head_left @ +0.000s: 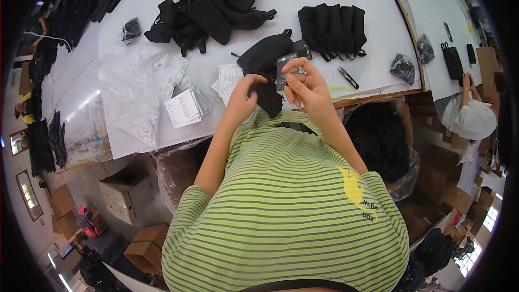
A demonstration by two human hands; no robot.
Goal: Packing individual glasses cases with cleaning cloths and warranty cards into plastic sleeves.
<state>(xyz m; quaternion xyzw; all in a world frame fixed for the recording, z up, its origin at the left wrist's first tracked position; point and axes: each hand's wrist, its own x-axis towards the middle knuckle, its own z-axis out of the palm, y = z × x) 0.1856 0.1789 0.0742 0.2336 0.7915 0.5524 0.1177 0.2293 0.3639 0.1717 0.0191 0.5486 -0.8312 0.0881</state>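
Observation:
My left hand [244, 97] is closed on a small black fabric pouch [268, 101] close to my body at the table's front edge. Beside it my right hand [307, 85] is raised, thumb and forefinger pinched at the edge of a dark printed hang tag [281, 70]. Whether a thin string also lies between those fingertips is too small to tell. Just beyond my hands lies a larger black zipped pouch [265, 51], with more dark tags [301, 50] beside it. White printed label cards [230, 80] lie left of my hands.
A heap of black pouches [208, 13] and a row of black pouches [332, 30] lie farther back. Thread snips [348, 78] rest at right, near a yellow strip [344, 93]. Clear plastic [130, 97] and a label stack [186, 108] are left. Another person [471, 111] works at far right.

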